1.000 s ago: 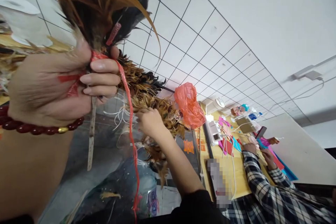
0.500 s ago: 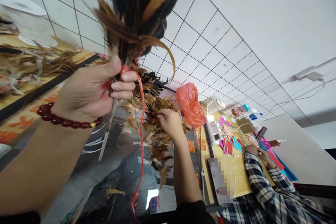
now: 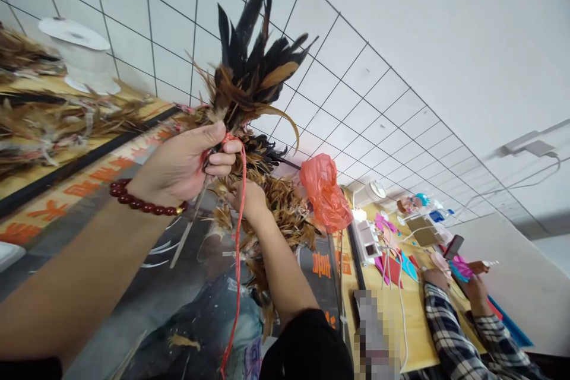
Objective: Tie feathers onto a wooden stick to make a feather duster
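Hands apart: left hand clamps a tuft and string atop the stick, only its top feathered and the rest bare, while right hand sits in heaped feathers just below, grip unclear.

Orange characters on the black panel are too blurred to read
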Motion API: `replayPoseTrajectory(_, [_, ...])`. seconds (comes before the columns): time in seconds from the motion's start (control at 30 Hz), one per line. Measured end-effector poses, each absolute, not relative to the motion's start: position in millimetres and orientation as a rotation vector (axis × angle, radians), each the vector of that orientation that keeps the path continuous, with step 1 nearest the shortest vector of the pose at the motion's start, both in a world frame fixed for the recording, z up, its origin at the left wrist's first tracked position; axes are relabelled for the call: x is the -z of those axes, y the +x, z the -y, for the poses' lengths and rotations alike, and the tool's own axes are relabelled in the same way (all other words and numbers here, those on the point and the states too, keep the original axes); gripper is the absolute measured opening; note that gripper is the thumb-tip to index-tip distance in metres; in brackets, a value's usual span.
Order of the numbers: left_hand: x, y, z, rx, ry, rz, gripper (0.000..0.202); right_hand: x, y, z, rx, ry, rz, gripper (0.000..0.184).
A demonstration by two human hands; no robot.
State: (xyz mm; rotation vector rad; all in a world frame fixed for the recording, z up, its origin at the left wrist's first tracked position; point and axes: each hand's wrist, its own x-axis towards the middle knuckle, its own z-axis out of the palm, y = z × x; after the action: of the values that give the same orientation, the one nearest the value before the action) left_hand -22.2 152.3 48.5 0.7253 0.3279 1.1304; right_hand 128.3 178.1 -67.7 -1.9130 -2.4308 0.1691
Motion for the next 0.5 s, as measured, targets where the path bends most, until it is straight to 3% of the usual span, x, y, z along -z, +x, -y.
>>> replayPoseTrajectory(0.13, [-35.2,-14.2,-160.6,-1.103,0.714,-0.366,0.023,61.0,146.2,-174.0,-0.219,-1.941,2.355,0.022])
replayPoseTrajectory(0.27, [-26.5,-5.7,-164.7,-1.064,0.709,-0.406,0.024,31.1,190.3,-147.2,-0.241,-1.816,1.833,0.012])
replayPoseTrajectory(0.4, [-21.9,1.2,-165.1,-1.014,0.693,-0.409,0.025,2.9,199.8,-119.1,-0.592,-1.322,1.238,0.018])
replayPoseTrajectory(0.5, [-19.2,8.4,-161.7,-0.973,0.756,-0.460,0.023,-6.4,175.8,-110.4,-0.847,-1.008,1.093,0.021])
